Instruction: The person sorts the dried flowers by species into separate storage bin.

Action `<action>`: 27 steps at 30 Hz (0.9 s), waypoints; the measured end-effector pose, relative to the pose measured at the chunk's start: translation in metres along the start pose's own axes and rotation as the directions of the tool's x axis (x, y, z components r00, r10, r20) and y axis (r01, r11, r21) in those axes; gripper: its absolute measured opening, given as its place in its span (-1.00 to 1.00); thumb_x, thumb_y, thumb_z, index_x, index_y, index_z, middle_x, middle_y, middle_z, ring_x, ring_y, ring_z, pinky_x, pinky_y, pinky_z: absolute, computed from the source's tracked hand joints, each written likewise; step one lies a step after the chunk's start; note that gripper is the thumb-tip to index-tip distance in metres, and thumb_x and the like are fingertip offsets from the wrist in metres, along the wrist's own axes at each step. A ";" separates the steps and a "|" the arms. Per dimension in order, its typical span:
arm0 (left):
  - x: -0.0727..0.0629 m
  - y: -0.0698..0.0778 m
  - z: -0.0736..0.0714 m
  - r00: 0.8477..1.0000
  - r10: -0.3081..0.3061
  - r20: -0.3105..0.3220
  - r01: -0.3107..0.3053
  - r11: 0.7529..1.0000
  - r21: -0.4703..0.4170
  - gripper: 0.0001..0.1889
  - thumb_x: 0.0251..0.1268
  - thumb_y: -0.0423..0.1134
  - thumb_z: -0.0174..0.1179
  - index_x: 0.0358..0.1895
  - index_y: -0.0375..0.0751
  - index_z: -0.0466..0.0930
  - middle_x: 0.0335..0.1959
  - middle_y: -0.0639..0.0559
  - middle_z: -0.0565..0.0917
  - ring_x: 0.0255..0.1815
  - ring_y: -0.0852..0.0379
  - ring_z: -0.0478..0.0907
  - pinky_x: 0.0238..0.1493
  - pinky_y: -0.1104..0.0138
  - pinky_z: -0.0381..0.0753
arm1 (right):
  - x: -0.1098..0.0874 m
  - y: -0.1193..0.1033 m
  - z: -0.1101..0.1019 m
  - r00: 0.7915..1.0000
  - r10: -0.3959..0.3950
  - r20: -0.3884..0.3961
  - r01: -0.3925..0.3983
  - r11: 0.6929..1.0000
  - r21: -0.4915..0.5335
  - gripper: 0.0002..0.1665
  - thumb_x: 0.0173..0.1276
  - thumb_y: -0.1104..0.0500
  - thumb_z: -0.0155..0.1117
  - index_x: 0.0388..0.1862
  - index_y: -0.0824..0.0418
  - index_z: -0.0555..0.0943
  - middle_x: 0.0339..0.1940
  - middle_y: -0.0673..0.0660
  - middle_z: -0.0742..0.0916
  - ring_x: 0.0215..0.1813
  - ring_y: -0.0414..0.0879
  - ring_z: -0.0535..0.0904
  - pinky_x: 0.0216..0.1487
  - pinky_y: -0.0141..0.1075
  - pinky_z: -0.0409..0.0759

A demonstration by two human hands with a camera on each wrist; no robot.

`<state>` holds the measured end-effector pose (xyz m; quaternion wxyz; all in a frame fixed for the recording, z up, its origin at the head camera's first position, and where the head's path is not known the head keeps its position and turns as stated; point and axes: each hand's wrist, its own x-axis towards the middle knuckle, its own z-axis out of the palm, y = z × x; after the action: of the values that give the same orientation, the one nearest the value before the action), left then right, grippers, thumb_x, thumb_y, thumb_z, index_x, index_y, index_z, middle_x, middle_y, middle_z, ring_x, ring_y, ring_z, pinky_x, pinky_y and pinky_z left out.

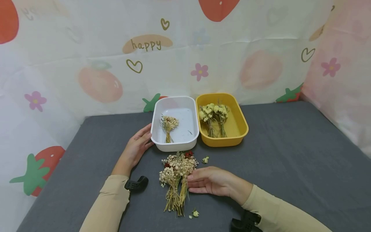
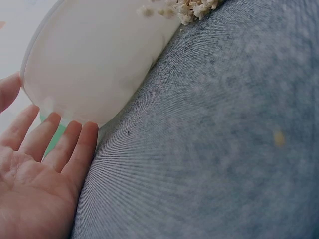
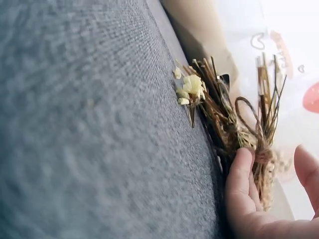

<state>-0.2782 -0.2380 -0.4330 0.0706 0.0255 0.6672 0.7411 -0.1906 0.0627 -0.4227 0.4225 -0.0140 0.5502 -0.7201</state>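
Observation:
My left hand (image 1: 135,147) rests against the left side of a white plastic basin (image 1: 174,147), its fingers extended; in the left wrist view its fingertips (image 2: 88,130) meet the basin wall. Inside the basin lies one small dried-flower bunch (image 1: 168,125). On the cloth in front, tied bunches of small cream and dark red dried flowers (image 1: 175,169) lie with stems toward me. My right hand (image 1: 213,182) touches the rightmost bunch from its right. In the right wrist view, the fingers (image 3: 240,181) lie beside the twine-tied stems (image 3: 264,155) and the thumb stands apart.
A yellow basin (image 1: 223,142) stands right of the white one, holding bunches of pale yellow dried flowers (image 1: 214,112). Loose flower bits lie on the grey cloth (image 1: 290,154), one near the basins (image 1: 205,159) and one near the stems (image 1: 195,213). A printed curtain (image 1: 179,58) hangs behind.

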 end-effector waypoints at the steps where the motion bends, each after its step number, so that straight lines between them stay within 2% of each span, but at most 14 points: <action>1: 0.000 0.000 0.000 1.000 0.000 0.000 0.000 1.000 -0.001 -0.41 0.59 -0.24 -0.05 0.59 -0.13 0.07 0.61 -0.02 0.14 0.60 0.01 0.12 0.27 0.35 0.42 | 0.000 0.000 0.000 1.000 0.001 0.006 -0.001 1.000 -0.009 -0.34 0.49 0.30 0.09 0.45 0.49 0.12 -0.03 0.12 0.71 0.01 -0.11 0.66 0.35 -0.08 0.51; 4: 0.000 0.000 -0.001 1.000 0.007 0.005 -0.007 1.000 -0.003 -0.41 0.58 -0.24 -0.04 0.59 -0.13 0.06 0.62 -0.03 0.13 0.60 0.00 0.12 0.26 0.36 0.43 | 0.002 0.001 -0.002 1.000 0.005 0.022 -0.005 1.000 -0.016 -0.63 0.53 0.26 0.07 0.23 0.38 0.38 -0.08 0.05 0.75 -0.01 -0.15 0.68 0.29 -0.13 0.56; 7: 0.000 0.000 -0.001 1.000 0.014 0.010 -0.014 1.000 -0.004 -0.41 0.59 -0.25 -0.05 0.59 -0.14 0.06 0.62 -0.04 0.13 0.60 -0.02 0.12 0.23 0.39 0.45 | 0.004 0.001 -0.005 0.999 0.016 0.035 -0.016 1.000 -0.002 -0.75 0.56 0.24 0.04 0.12 0.30 0.47 -0.11 0.03 0.77 -0.03 -0.19 0.70 0.17 -0.25 0.63; 10: 0.000 -0.001 -0.001 1.000 0.019 0.012 -0.019 1.000 -0.004 -0.41 0.59 -0.26 -0.06 0.59 -0.15 0.05 0.62 -0.05 0.13 0.60 -0.03 0.12 0.22 0.40 0.45 | 0.004 0.002 -0.007 0.999 0.023 0.023 -0.024 1.000 0.014 -0.59 0.56 0.26 0.04 0.30 0.39 0.38 -0.12 0.04 0.76 -0.05 -0.21 0.70 0.03 -0.36 0.66; 13: 0.000 -0.002 -0.001 1.000 0.022 0.015 -0.022 1.000 -0.001 -0.41 0.59 -0.26 -0.07 0.59 -0.16 0.04 0.62 -0.06 0.12 0.60 -0.04 0.12 0.24 0.39 0.44 | 0.004 0.003 -0.007 1.000 0.021 -0.009 -0.021 1.000 -0.001 -0.40 0.54 0.28 0.06 0.46 0.47 0.19 -0.04 0.08 0.75 -0.03 -0.21 0.69 0.02 -0.38 0.66; 16: 0.001 -0.003 0.000 1.000 0.019 0.019 -0.019 1.000 0.001 -0.41 0.59 -0.26 -0.06 0.59 -0.15 0.05 0.61 -0.06 0.13 0.59 -0.04 0.12 0.25 0.36 0.43 | 0.001 0.003 -0.007 0.998 0.007 -0.055 -0.008 1.000 -0.015 -0.30 0.52 0.28 0.09 0.50 0.49 0.10 0.01 0.10 0.72 0.01 -0.18 0.68 0.10 -0.33 0.65; 19: 0.001 -0.003 0.001 1.000 0.019 0.020 -0.019 1.000 0.007 -0.40 0.58 -0.23 -0.04 0.59 -0.14 0.06 0.61 -0.05 0.14 0.59 -0.04 0.13 0.23 0.39 0.45 | -0.003 0.004 -0.003 0.996 -0.017 -0.088 0.017 1.000 -0.007 -0.23 0.49 0.29 0.13 0.52 0.53 0.04 -0.02 0.09 0.72 -0.02 -0.18 0.69 0.14 -0.28 0.64; 23: 0.000 -0.002 0.000 1.000 0.020 0.012 -0.020 1.000 0.002 -0.40 0.58 -0.23 -0.04 0.59 -0.14 0.06 0.61 -0.05 0.14 0.59 -0.05 0.13 0.16 0.46 0.49 | -0.008 0.004 0.004 0.996 -0.030 -0.086 0.032 0.999 0.022 -0.22 0.49 0.30 0.13 0.51 0.55 0.03 -0.10 0.05 0.74 -0.08 -0.21 0.71 0.07 -0.32 0.67; 27: -0.001 -0.002 -0.001 1.000 0.021 0.006 -0.021 1.000 -0.008 -0.41 0.59 -0.27 -0.07 0.59 -0.15 0.06 0.61 -0.06 0.14 0.59 -0.05 0.13 0.12 0.48 0.50 | -0.012 0.003 0.010 0.997 -0.025 -0.069 0.028 0.999 0.035 -0.21 0.50 0.31 0.12 0.53 0.54 -0.01 -0.09 0.06 0.76 -0.08 -0.21 0.72 0.00 -0.36 0.68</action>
<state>-0.2776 -0.2389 -0.4348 0.0652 0.0346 0.6638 0.7443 -0.1765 0.0625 -0.4155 0.3940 0.0109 0.5512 -0.7354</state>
